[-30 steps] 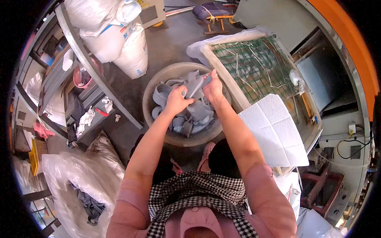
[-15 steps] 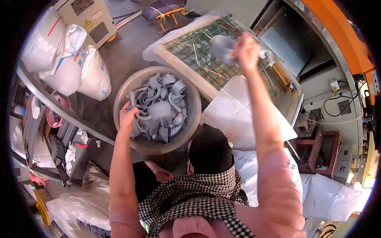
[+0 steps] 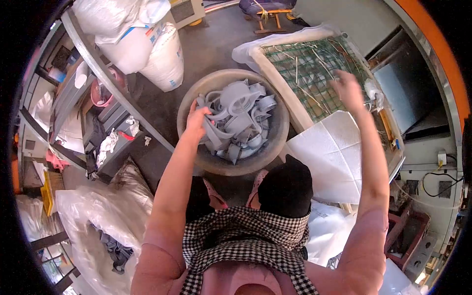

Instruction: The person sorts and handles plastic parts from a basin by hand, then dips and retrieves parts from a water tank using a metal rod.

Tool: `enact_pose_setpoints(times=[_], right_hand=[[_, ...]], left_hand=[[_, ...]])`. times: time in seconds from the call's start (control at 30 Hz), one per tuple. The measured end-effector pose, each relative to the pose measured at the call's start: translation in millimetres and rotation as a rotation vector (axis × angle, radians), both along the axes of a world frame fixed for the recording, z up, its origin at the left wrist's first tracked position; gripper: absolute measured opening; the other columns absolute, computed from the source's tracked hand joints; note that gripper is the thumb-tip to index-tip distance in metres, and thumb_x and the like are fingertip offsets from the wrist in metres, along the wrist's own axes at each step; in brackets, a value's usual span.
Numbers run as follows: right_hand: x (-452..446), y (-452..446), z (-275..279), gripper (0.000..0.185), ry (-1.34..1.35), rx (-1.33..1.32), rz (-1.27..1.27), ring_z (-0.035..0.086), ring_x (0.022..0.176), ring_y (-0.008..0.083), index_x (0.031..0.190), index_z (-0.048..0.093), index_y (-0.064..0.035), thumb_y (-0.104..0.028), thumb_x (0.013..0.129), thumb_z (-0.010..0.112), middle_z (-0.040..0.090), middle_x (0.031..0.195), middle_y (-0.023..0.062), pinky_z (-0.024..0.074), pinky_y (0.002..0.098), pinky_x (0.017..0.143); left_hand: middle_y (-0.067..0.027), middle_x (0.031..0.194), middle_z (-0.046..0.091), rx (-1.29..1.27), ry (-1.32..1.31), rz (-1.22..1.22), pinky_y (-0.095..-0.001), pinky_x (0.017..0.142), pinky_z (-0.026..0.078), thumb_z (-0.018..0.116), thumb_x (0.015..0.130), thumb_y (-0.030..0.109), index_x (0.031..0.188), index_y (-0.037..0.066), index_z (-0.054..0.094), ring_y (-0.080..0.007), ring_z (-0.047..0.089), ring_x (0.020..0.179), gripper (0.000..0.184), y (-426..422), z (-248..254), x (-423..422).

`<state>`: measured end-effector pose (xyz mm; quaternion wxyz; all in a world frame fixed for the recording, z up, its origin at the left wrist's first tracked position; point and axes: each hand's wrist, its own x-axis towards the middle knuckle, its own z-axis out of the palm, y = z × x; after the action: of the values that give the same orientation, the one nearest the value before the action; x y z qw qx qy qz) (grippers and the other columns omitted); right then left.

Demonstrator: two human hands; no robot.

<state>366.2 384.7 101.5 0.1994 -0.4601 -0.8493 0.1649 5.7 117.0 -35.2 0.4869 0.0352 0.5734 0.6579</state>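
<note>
A round grey basin (image 3: 281,140) on the floor in front of me holds a heap of curved grey plastic parts (image 3: 241,120), with a larger ringed one on top. At the basin's left side, my left hand (image 3: 196,123) has its fingers closed on a curved grey plastic part among the heap. My right hand (image 3: 350,91) is over the green mesh (image 3: 307,73) of a pale-rimmed tray, fingers extended and somewhat blurred. No part shows in it.
White sacks (image 3: 164,59) stand beyond the basin to the left, beside a metal-edged shelf (image 3: 113,81). A white foam sheet (image 3: 329,155) leans at the tray's near corner. Clear plastic bags (image 3: 93,206) lie at lower left. A machine opening (image 3: 410,93) is on the right.
The view has shifted, bringing the basin right and up in the picture. The blurred grey piece formerly at my right hand is gone from it. My left hand stays at the basin.
</note>
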Motion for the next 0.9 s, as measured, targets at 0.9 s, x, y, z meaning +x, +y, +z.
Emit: enact_pose_setpoints(times=[0.9], right_hand=[[-190.2, -130.9, -108.3, 0.045, 0.097, 0.131, 0.317, 0.058, 0.091, 0.0303, 0.117, 0.055, -0.0222, -0.017, 0.073, 0.064, 0.063, 0.102, 0.0095, 0.0479, 0.0423, 0.079]], left_hand=[[-0.0133, 0.09, 0.055, -0.15, 0.088, 0.114, -0.038, 0.045, 0.044, 0.054, 0.075, -0.002, 0.141, 0.01, 0.019, -0.0228, 0.055, 0.062, 0.075, 1.4, 10.5, 31.4]])
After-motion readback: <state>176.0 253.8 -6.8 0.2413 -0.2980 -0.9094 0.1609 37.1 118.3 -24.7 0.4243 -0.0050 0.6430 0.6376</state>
